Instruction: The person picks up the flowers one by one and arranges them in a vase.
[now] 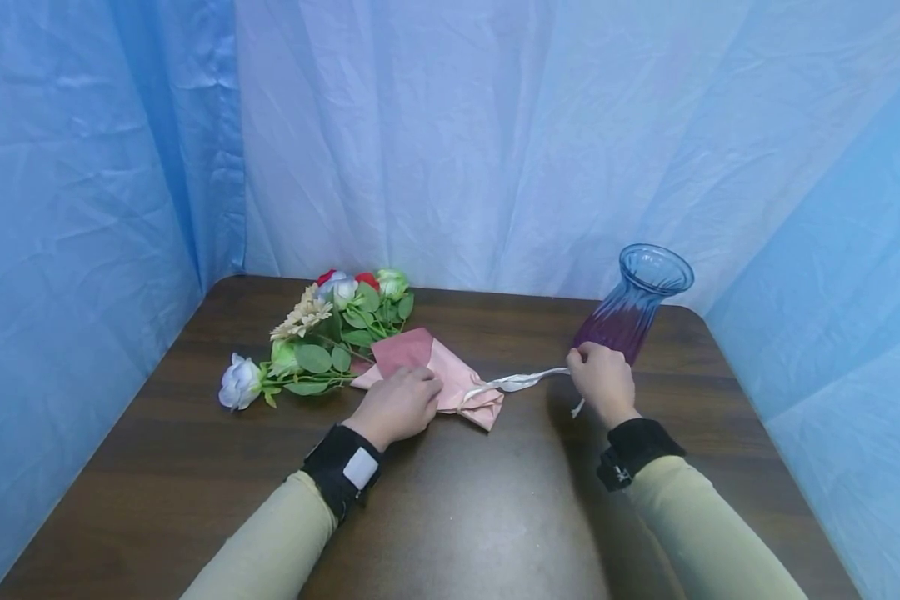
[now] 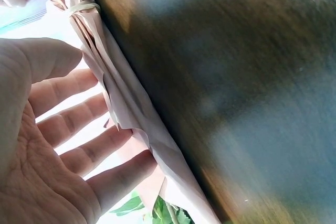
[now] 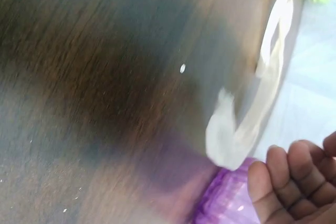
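In the head view, my left hand [image 1: 401, 404] lies on pink wrapping paper [image 1: 450, 371]. The left wrist view shows its fingers fairly straight, tips touching the folded paper, and a thin pale band [image 2: 84, 7] round the paper's narrow end. Artificial flowers [image 1: 300, 317] with green leaves lie partly in the paper's wide end. From the narrow end a white ribbon [image 1: 521, 381] stretches right to my right hand [image 1: 603, 382]. In the right wrist view, this hand's fingers are loosely curled beside the ribbon's bend [image 3: 228, 158], with no ribbon visible between them; the thumb is mostly cut off.
Just beyond my right hand stands a glass vase [image 1: 630, 304], blue above and purple below. A dark wooden table [image 1: 480, 508] carries everything. Blue cloth [image 1: 457, 125] hangs behind it and on both sides.
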Motion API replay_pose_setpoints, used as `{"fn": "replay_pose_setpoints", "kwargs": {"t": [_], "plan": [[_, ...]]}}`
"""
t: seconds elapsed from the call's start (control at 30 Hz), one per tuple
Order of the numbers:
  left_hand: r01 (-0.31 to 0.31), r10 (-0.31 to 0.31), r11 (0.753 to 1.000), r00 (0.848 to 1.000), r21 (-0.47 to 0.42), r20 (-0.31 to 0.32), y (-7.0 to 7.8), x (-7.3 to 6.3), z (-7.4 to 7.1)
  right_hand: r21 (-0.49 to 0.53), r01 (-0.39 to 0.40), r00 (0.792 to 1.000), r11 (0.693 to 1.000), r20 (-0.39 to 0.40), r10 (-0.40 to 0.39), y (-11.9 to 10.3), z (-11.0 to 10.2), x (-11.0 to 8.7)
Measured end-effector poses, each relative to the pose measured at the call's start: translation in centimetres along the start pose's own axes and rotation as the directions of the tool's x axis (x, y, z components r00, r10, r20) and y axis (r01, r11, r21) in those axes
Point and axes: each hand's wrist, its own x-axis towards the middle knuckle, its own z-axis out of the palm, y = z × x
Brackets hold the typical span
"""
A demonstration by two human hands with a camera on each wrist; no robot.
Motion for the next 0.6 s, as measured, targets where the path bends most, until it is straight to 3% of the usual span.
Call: {"fn": "replay_pose_setpoints", "kwargs": {"t": [0.2,0.37,0.5,0.6], "plan": [[0.010,-0.010,1.000,1.000,0.000,0.011,0.1,0.1,0.0,0.007,0.102,0.993,0.995,0.065,-0.103,-1.4,0.7,-0.4],[0.005,-0.005,1.000,1.000,0.027,0.010,0.1,0.0,-0.1,0.025,0.187,0.966,0.982,0.175,-0.189,-2.4,1.2,-0.8],[-0.002,0.002,0.999,1.000,0.050,0.004,0.2,0.1,-0.2,0.037,0.302,0.921,0.953,0.248,-0.301,-2.7,1.8,-1.4],[-0.002,0.002,0.998,1.000,0.057,0.000,0.3,0.1,-0.3,0.044,0.440,0.859,0.897,0.271,-0.435,-2.8,2.3,-1.9]]}}
